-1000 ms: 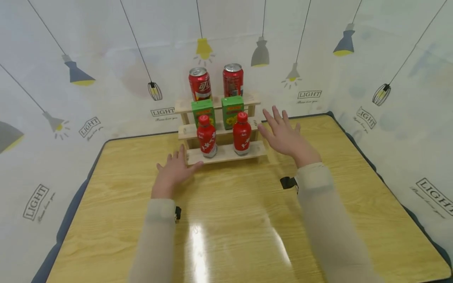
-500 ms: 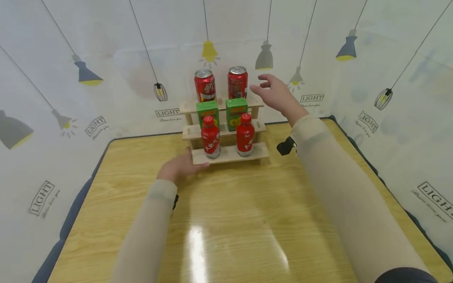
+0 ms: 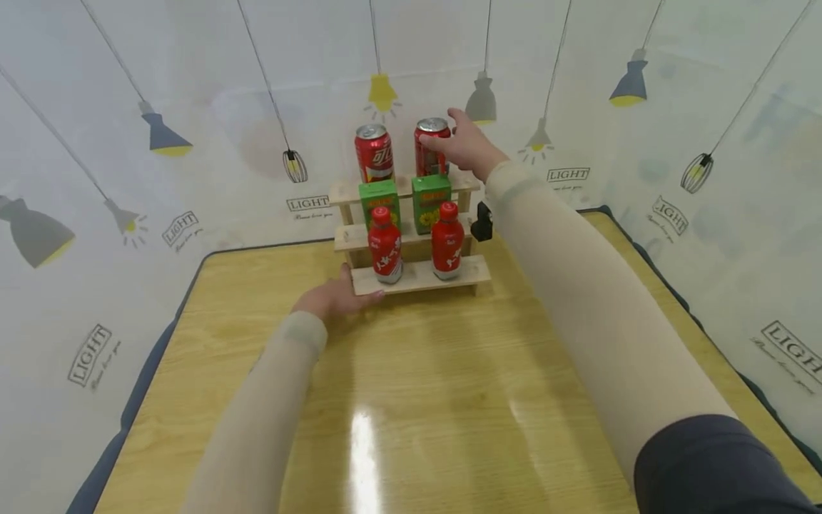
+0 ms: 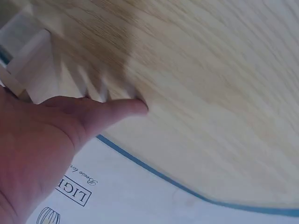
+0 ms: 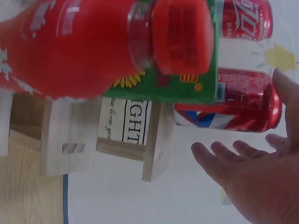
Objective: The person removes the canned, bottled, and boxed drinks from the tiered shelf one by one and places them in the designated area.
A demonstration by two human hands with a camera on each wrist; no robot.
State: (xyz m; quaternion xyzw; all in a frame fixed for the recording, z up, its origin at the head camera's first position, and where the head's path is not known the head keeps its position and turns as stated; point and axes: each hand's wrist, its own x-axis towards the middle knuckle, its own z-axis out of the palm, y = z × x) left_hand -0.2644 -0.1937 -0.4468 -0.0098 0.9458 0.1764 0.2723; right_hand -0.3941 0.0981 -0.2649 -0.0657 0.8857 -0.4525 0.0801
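My left hand (image 3: pixel 337 296) grips the left end of the lowest step of a small three-tier wooden shelf rack (image 3: pixel 411 280), thumb along its front edge. In the left wrist view one straight finger (image 4: pixel 114 109) shows low over the table. My right hand (image 3: pixel 472 150) reaches around the right red soda can (image 3: pixel 429 163) on the top step. Its thumb is in front of the can and its other fingers are at the far side. In the right wrist view the fingers spread loosely round the can's upper end, with gaps visible.
A second red soda can (image 3: pixel 374 158) stands left on the top step. Two green boxes (image 3: pixel 432 203) occupy the middle step; two red bottles (image 3: pixel 447 250) stand in front, below my right forearm's path. Behind the wooden table (image 3: pixel 424 400) hangs a lamp-printed cloth (image 3: pixel 244 86).
My right hand has risen from beside the rack's lower right and moved left to the right can. My left hand has moved in against the rack's lower left end.
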